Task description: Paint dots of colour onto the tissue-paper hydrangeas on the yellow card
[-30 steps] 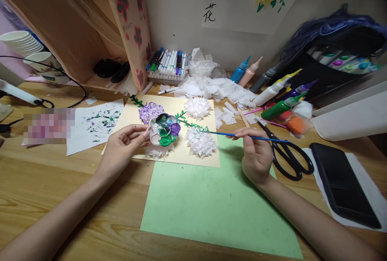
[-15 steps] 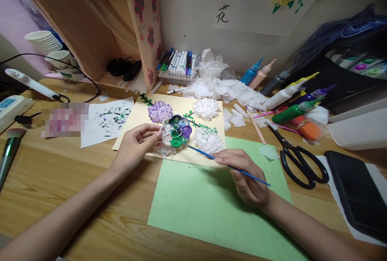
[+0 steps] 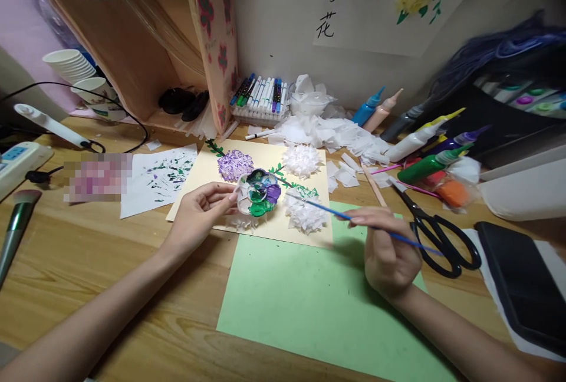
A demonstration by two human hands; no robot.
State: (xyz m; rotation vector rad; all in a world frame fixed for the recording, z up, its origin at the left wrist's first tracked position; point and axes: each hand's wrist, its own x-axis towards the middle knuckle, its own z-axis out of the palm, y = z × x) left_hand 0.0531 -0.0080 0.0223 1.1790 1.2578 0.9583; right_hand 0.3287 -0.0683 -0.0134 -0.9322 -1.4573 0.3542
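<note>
My left hand [image 3: 201, 212] holds a small round paint palette [image 3: 259, 193] by its left rim, over a cream sheet [image 3: 212, 193]. Green, purple and dark paint fill some of its wells. Between the fingers of my right hand [image 3: 389, 246] is a thin blue paintbrush [image 3: 338, 213], its tip over the lower right white flower [image 3: 305, 211]; whether it touches cannot be told. The sheet also bears a purple and white flower [image 3: 235, 165], an upper white flower [image 3: 302, 161] and green painted leaves. Another white flower is partly hidden below the palette.
A green sheet [image 3: 309, 293] lies nearer me. Black scissors [image 3: 442, 240] and a phone [image 3: 517, 282] are at right. Behind are paint bottles [image 3: 435, 165], paper scraps [image 3: 336, 131] and markers [image 3: 260, 96]. A paint-marked paper [image 3: 159, 181] lies at left.
My right hand has moved right and slightly up with the brush, whose tip has left the palette's lower right edge for the white flower. My left hand and the palette have hardly moved.
</note>
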